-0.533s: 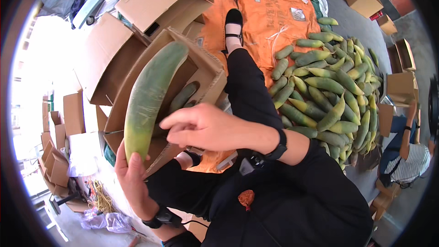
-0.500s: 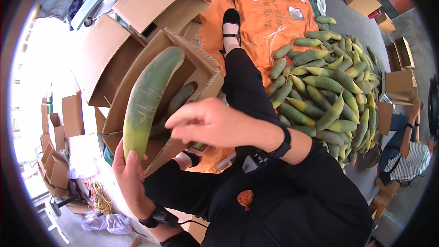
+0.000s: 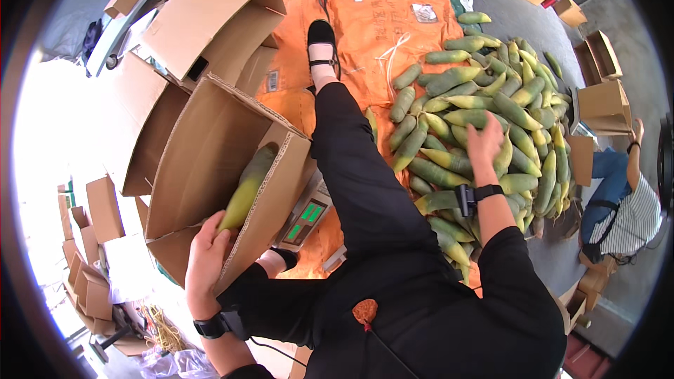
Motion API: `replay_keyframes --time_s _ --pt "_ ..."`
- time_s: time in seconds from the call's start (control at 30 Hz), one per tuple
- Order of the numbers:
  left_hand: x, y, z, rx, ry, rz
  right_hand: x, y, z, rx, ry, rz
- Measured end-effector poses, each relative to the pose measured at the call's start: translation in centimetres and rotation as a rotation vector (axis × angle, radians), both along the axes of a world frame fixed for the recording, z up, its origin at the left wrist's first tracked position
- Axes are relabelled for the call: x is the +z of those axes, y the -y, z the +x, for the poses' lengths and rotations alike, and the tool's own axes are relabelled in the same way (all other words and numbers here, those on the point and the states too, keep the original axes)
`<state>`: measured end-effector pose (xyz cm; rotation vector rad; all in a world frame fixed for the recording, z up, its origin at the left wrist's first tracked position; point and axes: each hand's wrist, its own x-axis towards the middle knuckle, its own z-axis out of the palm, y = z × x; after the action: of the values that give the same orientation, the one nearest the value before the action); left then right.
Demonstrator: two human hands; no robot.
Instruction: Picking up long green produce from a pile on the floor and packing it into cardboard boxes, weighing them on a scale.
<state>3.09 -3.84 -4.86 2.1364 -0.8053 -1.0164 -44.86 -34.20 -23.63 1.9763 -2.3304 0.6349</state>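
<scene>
My left hand [image 3: 206,249] is closed round the yellow-green lower end of a large green radish [image 3: 248,193]. That radish slants down inside an open cardboard box [image 3: 210,116], its darker end leaning toward the far right wall. My right hand [image 3: 486,142] is down on the pile of green radishes [image 3: 442,167], touching one near the middle. Its fingers curl downward among the radishes, and their tips are hidden, so a grip cannot be made out. Beside the box stands a scale with a lit green display [image 3: 307,219].
An orange woven sheet [image 3: 365,42] lies beneath the pile. My leg [image 3: 358,154] stretches between box and pile. More cardboard boxes [image 3: 210,14] stand at the far left. Another person [image 3: 618,196] is at the right edge beside a box [image 3: 604,107]. Plastic bags [image 3: 175,365] lie at lower left.
My left hand has lowered the large radish into the box. My right hand has moved from beside the box across to the pile. The view has shifted, uncovering the scale's display.
</scene>
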Motion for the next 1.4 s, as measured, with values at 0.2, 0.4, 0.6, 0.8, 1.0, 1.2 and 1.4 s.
replay_keyframes --time_s 0.2,0.4,0.6,0.8,1.0,1.2,1.4 --pt "-0.1 -2.2 0.1 -0.080 0.207 0.149 -2.8 -3.1 -8.4 -0.554 0.003 0.396" --pt "1.3 -2.9 -0.5 0.057 0.265 0.021 -5.3 -3.8 -9.1 -0.596 0.493 0.323" --pt "2.0 -2.9 -1.8 0.116 0.314 -0.086 -6.7 -3.6 -8.2 -0.287 0.650 0.236" --pt "3.5 -2.2 -2.7 0.091 0.380 -0.130 3.0 -0.6 3.3 0.173 0.370 0.203" --pt "5.7 -2.0 -4.2 0.149 0.562 -0.334 18.5 -1.9 18.4 0.836 0.339 -0.136" --pt "7.8 -1.6 -5.3 0.156 0.767 -0.474 25.0 -7.7 29.1 1.388 0.291 -0.457" --pt "8.4 -2.4 -5.6 0.084 0.611 -0.298 22.6 -14.7 35.4 1.695 0.390 -0.442"
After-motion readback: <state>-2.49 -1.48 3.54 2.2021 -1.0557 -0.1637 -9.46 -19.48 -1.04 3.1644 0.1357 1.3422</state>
